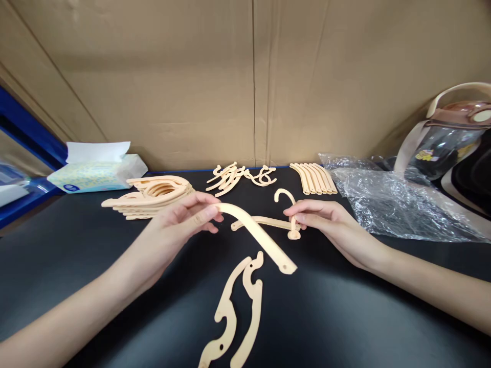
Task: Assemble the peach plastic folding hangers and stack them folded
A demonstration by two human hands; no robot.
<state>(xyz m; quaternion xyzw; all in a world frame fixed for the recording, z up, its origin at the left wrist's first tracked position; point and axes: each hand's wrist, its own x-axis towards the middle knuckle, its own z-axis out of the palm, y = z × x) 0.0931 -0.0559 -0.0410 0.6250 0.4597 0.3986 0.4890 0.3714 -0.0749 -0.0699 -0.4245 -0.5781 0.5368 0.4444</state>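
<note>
My left hand (184, 220) pinches one end of a curved peach plastic hanger arm (261, 237), which slants down to the right above the black table (345, 317). My right hand (326, 220) grips a hook piece (286, 197) with a thin bar attached, just above the table. The two hands are a little apart, with the arm's free end below the hook piece. Two flat wavy hanger parts (238, 312) lie on the table in front of me, between my forearms.
At the back of the table are a stack of assembled hangers (153, 197), a heap of small curved parts (238, 176) and a row of straight arms (314, 179). A tissue pack (95, 171) sits far left, crumpled clear plastic (395, 204) and a bag (448, 138) to the right. Cardboard walls the back.
</note>
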